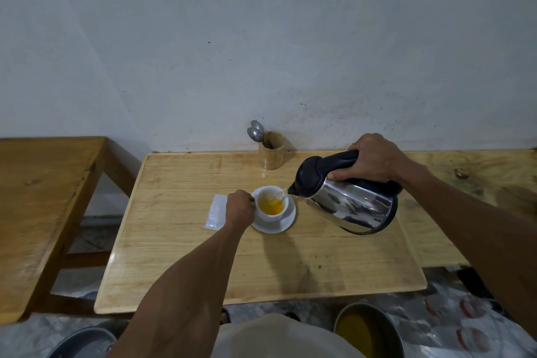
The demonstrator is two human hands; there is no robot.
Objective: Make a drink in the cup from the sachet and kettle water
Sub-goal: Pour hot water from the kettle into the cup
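A white cup [269,213] stands on a white saucer [287,222] in the middle of the light wooden table [186,264]. Orange liquid fills part of the cup. My right hand [370,158] grips the black handle of a steel kettle [348,200], which is tilted left with its spout over the cup's rim; a thin stream of water runs into the cup. My left hand [239,209] is closed at the cup's left side, where its handle is hidden. A white sachet [215,212] lies flat just left of that hand.
A wooden holder [272,151] with two metal spoons [255,131] stands at the table's back edge by the wall. A darker wooden table [43,197] is to the left. On the floor are a metal pot [369,331] holding yellow liquid and a grey basin [84,343].
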